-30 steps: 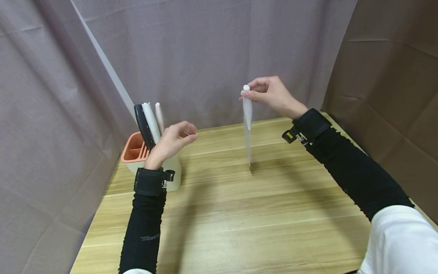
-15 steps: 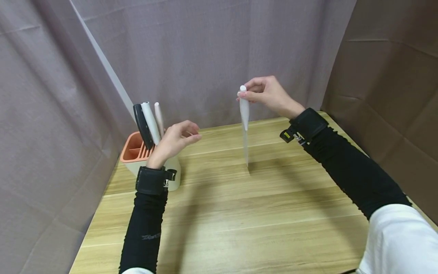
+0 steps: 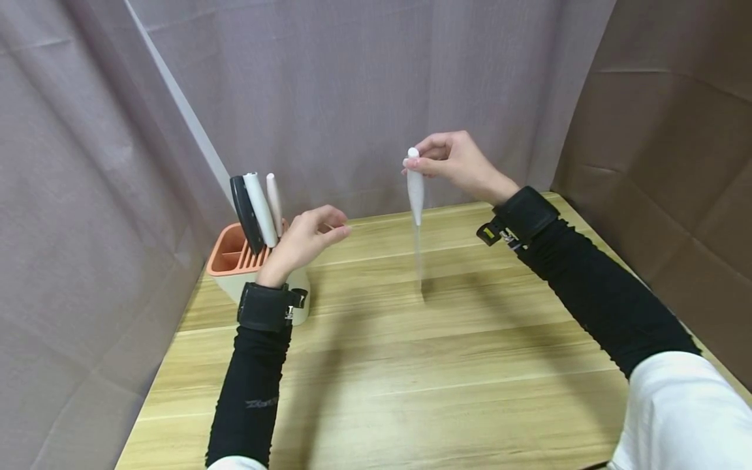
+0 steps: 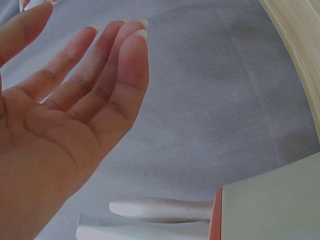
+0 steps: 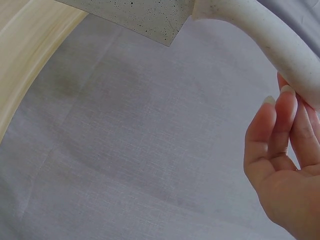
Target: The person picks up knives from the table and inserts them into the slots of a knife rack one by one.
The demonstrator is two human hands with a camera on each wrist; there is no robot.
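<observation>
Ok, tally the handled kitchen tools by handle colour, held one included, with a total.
White handle: 2, the knife pinched by the right hand and one in the holder.
Black handle: 1.
Pale pink handle: 1.
Total: 4

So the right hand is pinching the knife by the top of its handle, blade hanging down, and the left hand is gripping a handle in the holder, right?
Not quite. The left hand grips nothing; the left wrist view shows its fingers open and apart from the handles in the holder. The right hand does pinch the knife, blade down.

right hand [image 5: 285, 165] pinches white knife handle [image 5: 260, 30] — speckled blade [image 5: 140, 17] above cloth [image 5: 130, 150]
</observation>
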